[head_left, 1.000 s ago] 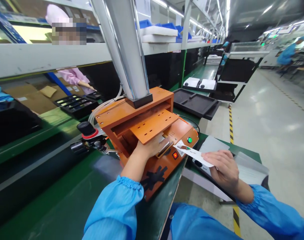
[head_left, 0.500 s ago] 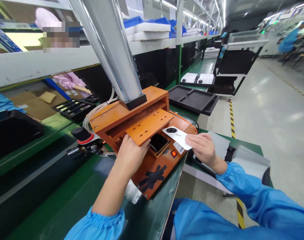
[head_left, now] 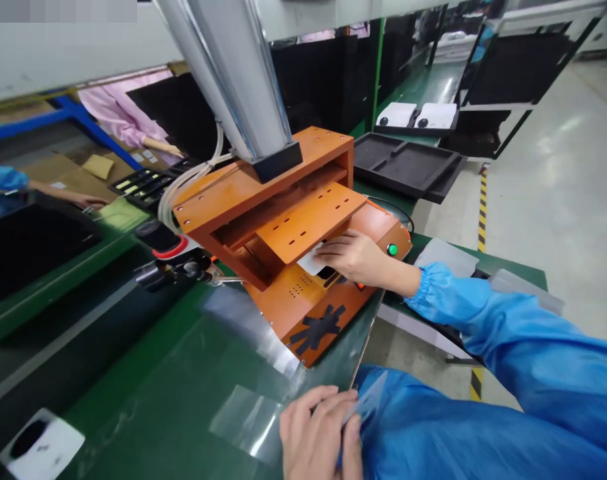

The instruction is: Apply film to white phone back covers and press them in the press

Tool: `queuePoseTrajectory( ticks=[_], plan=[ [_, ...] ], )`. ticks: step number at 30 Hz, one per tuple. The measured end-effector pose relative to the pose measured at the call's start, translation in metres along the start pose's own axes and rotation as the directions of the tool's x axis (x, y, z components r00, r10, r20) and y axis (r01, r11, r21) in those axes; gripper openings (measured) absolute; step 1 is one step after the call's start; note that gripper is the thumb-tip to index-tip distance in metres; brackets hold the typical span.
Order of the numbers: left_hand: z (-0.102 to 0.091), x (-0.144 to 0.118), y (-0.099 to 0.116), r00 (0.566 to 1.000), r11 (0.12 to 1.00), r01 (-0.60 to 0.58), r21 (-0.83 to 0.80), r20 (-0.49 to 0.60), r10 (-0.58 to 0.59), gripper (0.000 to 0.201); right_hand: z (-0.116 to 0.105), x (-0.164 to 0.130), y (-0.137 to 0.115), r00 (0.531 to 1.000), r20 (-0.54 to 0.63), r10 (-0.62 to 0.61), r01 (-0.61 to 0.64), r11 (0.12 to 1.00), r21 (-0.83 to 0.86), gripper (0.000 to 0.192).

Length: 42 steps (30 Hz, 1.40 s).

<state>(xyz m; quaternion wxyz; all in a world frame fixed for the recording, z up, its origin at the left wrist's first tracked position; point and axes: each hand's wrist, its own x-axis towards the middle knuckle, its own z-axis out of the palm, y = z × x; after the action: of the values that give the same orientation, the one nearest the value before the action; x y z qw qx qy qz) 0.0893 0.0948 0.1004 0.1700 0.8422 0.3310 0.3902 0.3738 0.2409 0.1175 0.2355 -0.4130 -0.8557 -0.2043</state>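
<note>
My right hand (head_left: 350, 259) reaches under the orange plate of the bench press (head_left: 310, 220), its fingers closed on a white phone back cover (head_left: 310, 261). Part of the cover is hidden by the plate and my fingers. A dark edge of what lies in the press bed shows beneath it. Low in the view, at the bench's front edge, my left hand (head_left: 320, 433) is closed with a piece of clear plastic film (head_left: 370, 400) between thumb and fingers. Another clear film (head_left: 246, 420) lies on the green bench beside it.
A white cover with a black circle (head_left: 42, 445) lies at the lower left. Black trays (head_left: 403, 163) stand behind the press. A regulator with a black knob (head_left: 158, 237) juts out at its left. Across the bench, a person's pink sleeve (head_left: 113, 113) shows.
My left hand has come out from under the plate, down to the bench's front edge, and now holds film. My right hand has carried the white cover leftward under the plate. The view has tilted down.
</note>
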Motion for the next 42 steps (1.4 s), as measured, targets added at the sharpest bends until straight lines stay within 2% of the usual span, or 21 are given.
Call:
queuePoseTrajectory(
  ticks=[3,6,10,14,17,19,21,22,23,24,25,26,27,28,31,34,37,39,42],
  plan=[
    [0.011,-0.012,-0.005,0.997,0.996,0.079,-0.041,-0.007,-0.079,0.024,-0.002,-0.004,0.002,0.994,0.075,0.081,-0.082,0.996,0.016,0.033],
    [0.013,-0.016,-0.009,0.995,0.994,0.097,-0.04,-0.023,-0.098,0.026,-0.003,-0.007,0.008,0.985,0.128,0.113,-0.125,0.988,0.09,0.034],
    [0.015,-0.018,-0.013,0.997,0.997,0.075,-0.021,0.0,-0.075,0.025,-0.018,0.0,0.016,0.963,0.243,0.12,-0.173,0.962,0.21,0.035],
    [0.021,-0.017,-0.013,0.996,0.997,0.071,0.006,0.045,-0.071,0.021,-0.034,0.009,0.011,0.93,0.359,0.077,-0.18,0.948,0.263,0.047],
    [0.026,-0.011,-0.013,0.994,0.995,0.058,0.085,0.085,-0.066,0.016,-0.03,0.007,-0.002,0.932,0.321,0.167,-0.248,0.941,0.231,0.048],
    [0.031,-0.005,-0.013,0.994,0.985,0.032,0.171,0.095,-0.049,0.013,-0.022,-0.004,-0.011,0.947,0.228,0.228,-0.277,0.936,0.216,0.043],
    [0.036,0.0,-0.014,0.996,0.966,0.027,0.259,0.075,-0.048,0.014,-0.016,-0.026,-0.019,0.943,0.08,0.324,-0.334,0.917,0.217,0.038],
    [0.038,0.001,-0.015,0.997,0.955,0.039,0.294,0.057,-0.058,0.014,-0.014,-0.042,-0.023,0.911,-0.024,0.412,-0.397,0.891,0.218,0.036],
    [0.041,0.002,-0.016,0.997,0.945,0.055,0.322,0.04,-0.072,0.015,-0.013,-0.059,-0.026,0.849,-0.129,0.512,-0.48,0.85,0.219,0.034],
    [0.043,0.003,-0.018,0.996,0.938,0.073,0.339,0.025,-0.087,0.015,-0.012,-0.078,-0.029,0.766,-0.217,0.605,-0.566,0.795,0.22,0.032],
    [0.045,0.003,-0.019,0.995,0.933,0.085,0.349,0.014,-0.096,0.016,-0.011,-0.097,-0.031,0.685,-0.277,0.674,-0.638,0.738,0.217,0.031],
    [0.047,0.003,-0.021,0.996,0.932,0.081,0.353,0.008,-0.089,0.016,-0.011,-0.114,-0.032,0.627,-0.309,0.715,-0.69,0.694,0.204,0.03],
    [0.049,0.003,-0.023,0.997,0.932,0.069,0.355,0.003,-0.075,0.016,-0.01,-0.13,-0.033,0.601,-0.318,0.733,-0.721,0.67,0.181,0.031],
    [0.05,0.003,-0.026,0.998,0.932,0.052,0.358,0.0,-0.056,0.015,-0.009,-0.143,-0.033,0.603,-0.308,0.736,-0.734,0.663,0.148,0.033],
    [0.051,0.005,-0.034,1.0,0.919,-0.018,0.394,0.017,0.012,0.014,-0.003,-0.164,-0.029,0.645,-0.262,0.718,-0.734,0.677,0.048,0.043],
    [0.049,0.008,-0.041,0.997,0.898,-0.08,0.432,0.04,0.07,0.014,0.002,-0.168,-0.018,0.682,-0.173,0.711,-0.722,0.692,0.0,0.053],
    [0.045,0.01,-0.043,0.996,0.9,-0.088,0.428,0.023,0.087,0.013,-0.003,-0.163,-0.01,0.726,-0.095,0.681,-0.684,0.729,-0.004,0.053],
    [0.041,0.01,-0.04,0.998,0.918,-0.068,0.391,0.018,0.067,0.014,-0.014,-0.156,-0.012,0.738,-0.101,0.667,-0.668,0.743,0.031,0.047],
    [0.033,0.007,-0.028,0.999,0.97,0.008,0.243,0.036,-0.018,0.011,-0.035,-0.143,-0.031,0.721,-0.116,0.683,-0.651,0.725,0.224,0.041]
  ],
)
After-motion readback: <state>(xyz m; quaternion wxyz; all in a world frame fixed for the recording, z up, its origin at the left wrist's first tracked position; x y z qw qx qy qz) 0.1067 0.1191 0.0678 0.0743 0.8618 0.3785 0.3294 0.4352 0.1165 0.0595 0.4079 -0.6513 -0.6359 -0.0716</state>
